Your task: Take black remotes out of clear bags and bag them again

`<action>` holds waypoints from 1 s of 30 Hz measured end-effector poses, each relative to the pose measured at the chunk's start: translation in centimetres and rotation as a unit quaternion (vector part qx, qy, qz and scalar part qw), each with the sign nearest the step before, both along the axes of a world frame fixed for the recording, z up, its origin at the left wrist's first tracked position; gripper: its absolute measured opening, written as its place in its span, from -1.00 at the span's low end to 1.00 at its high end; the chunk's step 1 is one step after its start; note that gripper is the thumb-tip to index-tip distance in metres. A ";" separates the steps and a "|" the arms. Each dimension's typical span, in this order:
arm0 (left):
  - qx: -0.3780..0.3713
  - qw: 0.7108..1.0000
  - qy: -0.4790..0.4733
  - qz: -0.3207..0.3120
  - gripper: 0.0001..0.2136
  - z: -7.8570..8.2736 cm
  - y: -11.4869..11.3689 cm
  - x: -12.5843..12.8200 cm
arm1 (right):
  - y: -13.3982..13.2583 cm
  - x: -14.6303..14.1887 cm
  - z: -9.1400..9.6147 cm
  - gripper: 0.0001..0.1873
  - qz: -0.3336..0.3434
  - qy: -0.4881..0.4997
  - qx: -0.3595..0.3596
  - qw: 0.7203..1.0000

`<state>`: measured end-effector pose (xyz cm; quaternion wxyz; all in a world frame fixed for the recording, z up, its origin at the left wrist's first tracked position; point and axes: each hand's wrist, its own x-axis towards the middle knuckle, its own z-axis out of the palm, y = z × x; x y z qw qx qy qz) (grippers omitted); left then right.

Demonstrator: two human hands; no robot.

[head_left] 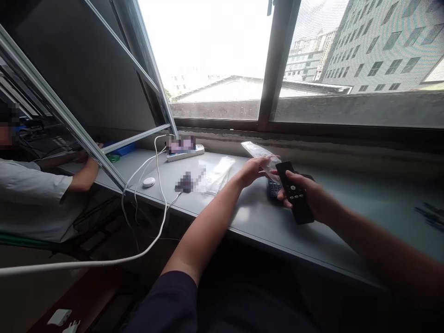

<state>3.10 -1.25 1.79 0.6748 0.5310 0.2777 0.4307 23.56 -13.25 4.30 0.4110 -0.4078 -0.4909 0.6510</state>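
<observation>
Two bare hands were at work over the grey desk (253, 217), with the black remote (294, 192) between them as the landmark. In the head view, the right hand (310, 198) was closed around the remote, gripping it from the side nearer the window's right pane. The remote's long axis ran from its upper end, pointing toward the window, down to its lower end, pointing toward the person and tilted slightly to the right. The right hand was plainly the nearer one to it.

Just left of the remote, the left hand (250, 172) was closed in a pinch on a clear plastic bag (262, 156). The bag's long axis ran diagonally, and its far end stuck out toward the window; its near end reached the remote's upper edge. Beneath the remote lay a dark keypad (274, 188), mostly hidden by the right hand and remote. A dark shape behind the remote was too covered to name.

Farther left of the remote were a flat clear bag (218, 175), a small white disc (149, 182), a power strip (185, 153) and a white cable (159, 185). Several objects there were blurred and could not be made out. Well left of the remote, a co-worker in a grey shirt (34, 199) reached a hand (91, 162) behind a metal frame (60, 111).
</observation>
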 end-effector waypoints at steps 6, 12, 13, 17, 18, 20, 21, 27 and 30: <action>-0.029 0.999 -0.024 0.024 -0.66 -0.1 0.2 0.2 | 0.1 0.0 -0.3 -0.38 0.008 -0.045 0.044 0.998; -0.066 0.979 -0.115 0.152 -0.71 0.0 1.7 -0.5 | 0.0 0.0 -0.2 -0.32 0.023 -0.076 0.061 0.995; -0.069 0.975 -0.129 0.170 -0.71 0.0 1.9 -0.7 | -0.1 0.0 -0.2 -0.33 0.025 -0.079 0.063 0.995; -0.081 0.954 -0.173 0.230 -0.72 -0.1 2.5 -1.5 | -0.2 -0.1 -0.2 -0.33 0.037 -0.096 0.071 0.992; -0.084 0.950 -0.181 0.240 -0.73 -0.2 2.6 -1.7 | -0.2 -0.1 -0.2 -0.33 0.042 -0.099 0.072 0.992; -0.093 0.941 -0.200 0.256 -0.74 -0.2 2.9 -1.9 | -0.3 -0.1 -0.3 -0.32 0.051 -0.102 0.074 0.991; -0.099 0.936 -0.211 0.264 -0.74 -0.2 3.0 -2.0 | -0.3 -0.1 -0.3 -0.32 0.054 -0.103 0.075 0.990; -0.127 0.917 -0.252 0.284 -0.68 -0.1 3.7 -2.7 | -0.5 -0.3 -0.4 -0.45 0.057 -0.100 0.074 0.991; -0.130 0.915 -0.260 0.278 -0.62 0.0 3.7 -3.1 | -0.5 -0.3 -0.4 -0.47 0.062 -0.101 0.068 0.991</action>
